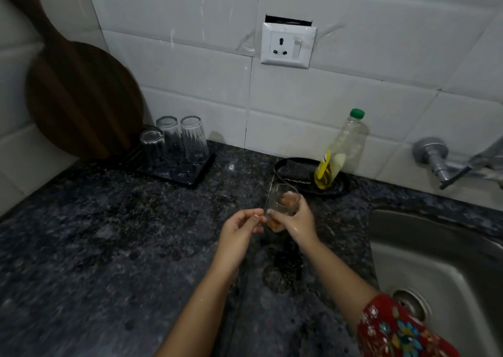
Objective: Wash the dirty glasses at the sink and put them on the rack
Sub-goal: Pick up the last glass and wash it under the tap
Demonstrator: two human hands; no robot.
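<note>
My right hand (296,223) grips a clear glass (281,201) above the dark granite counter, mouth tilted up and away from me. My left hand (241,227) is beside it, fingertips pinched together and touching the glass's lower left side. A black rack (190,174) stands at the back left of the counter with three clear glasses upside down on it: one short (152,145), two taller (168,136) (193,137). The steel sink (435,264) lies to the right.
A dish-soap bottle with a green cap (340,152) stands on a black tray (294,174) with a scrubber. A tap (446,160) juts from the tiled wall at right. A round wooden board (79,100) leans in the left corner. A wet patch (283,272) lies on the counter.
</note>
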